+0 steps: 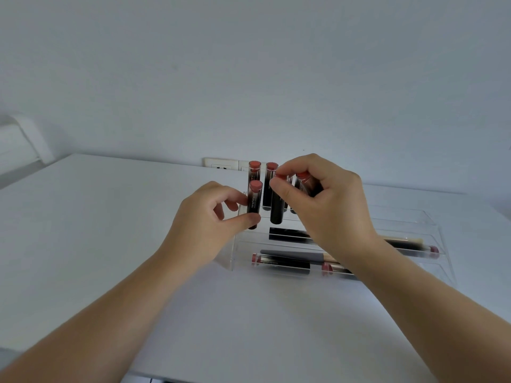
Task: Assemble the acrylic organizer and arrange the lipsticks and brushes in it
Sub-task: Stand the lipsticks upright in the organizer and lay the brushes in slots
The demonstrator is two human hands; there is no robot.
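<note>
Clear acrylic organizer placed on white table, close to the far edge and the wall. Upright lipsticks grouped at the organizer's left rear corner: two with red caps in the back row, further ones behind the right hand only partly visible. Left hand positioned at the organizer's left end, thumb and forefinger pinched on a front upright lipstick, thumb low on the dark barrel, forefinger at mid-height, pink cap end uppermost; remaining fingers curled. Right hand positioned above the organizer's centre, thumb and forefinger pinched at the top of a second dark lipstick held upright just right of the first; whether its base rests in a slot cannot be told. Another red-capped lipstick tucked under the curled fingers of the right hand; contact uncertain. Lower front tiers of the organizer loaded with items laid flat: a black lipstick on the middle tier, a pink-capped lipstick at front left, a brush with a pale handle to the right, a red-capped tube end at far right. Wall socket behind the organizer's left rear corner.
</note>
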